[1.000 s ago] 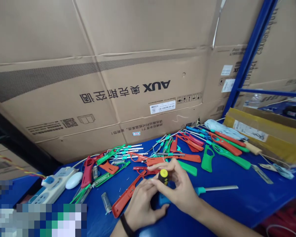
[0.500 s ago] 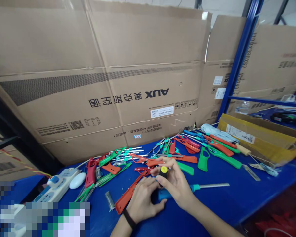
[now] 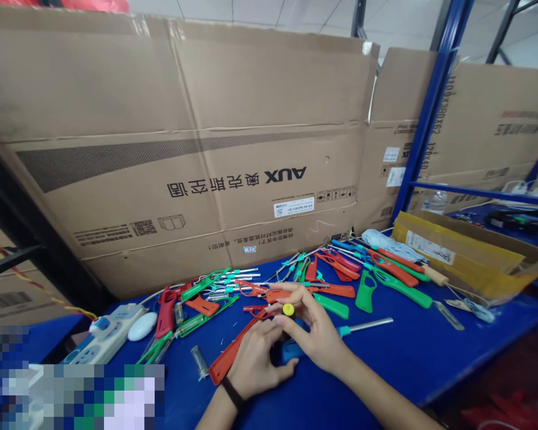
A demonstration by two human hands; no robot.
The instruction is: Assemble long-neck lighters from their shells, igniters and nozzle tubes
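Note:
My right hand (image 3: 316,334) is closed around an upright screwdriver (image 3: 288,310), whose yellow-capped black handle end pokes out between thumb and fingers. Its tip is hidden. Beneath it lies a blue long-nosed gas lighter (image 3: 291,352), with its metal tube (image 3: 371,325) pointing right. My left hand (image 3: 257,355), a dark band at the wrist, grips the lighter's body; the fingertips are partly covered. Beside that hand lies an orange-red lighter shell half (image 3: 228,358). Left of it is a small clear fuel tank (image 3: 199,361).
Lighter parts in red, green and orange are heaped along the back, with a green lighter (image 3: 403,286) at right. A power strip (image 3: 112,328) and a white oval object (image 3: 142,326) stand left. Cardboard (image 3: 233,143) walls the back; a yellow-taped box (image 3: 466,245) sits right.
The blue lighter's metal tube has shifted left and slightly up, swinging to a steeper angle. My right hand and the screwdriver have moved slightly left; the view has tilted up a little.

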